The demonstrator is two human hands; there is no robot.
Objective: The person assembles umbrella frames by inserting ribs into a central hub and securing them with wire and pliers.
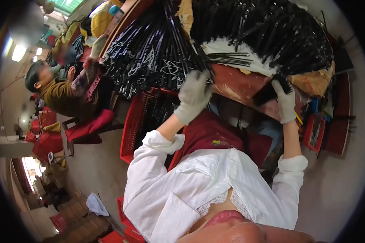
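Observation:
My left hand, in a pale work glove, is at the table's front edge, its fingers curled around a thin black rod, of which only a dark end shows. Beside it a heap of slender black rods with white cord loops fans out over the edge. My right hand, gloved too, grips a dark brush-like bundle from its right side; its exact kind is hard to make out. Behind that lies a larger pile of black rods. A few loose rods rest on white sheeting between the piles.
A red plastic crate with black rods inside stands by my left side. Brown paper covers the table's right corner, near a small red basket. At the left, a co-worker sits along the same table.

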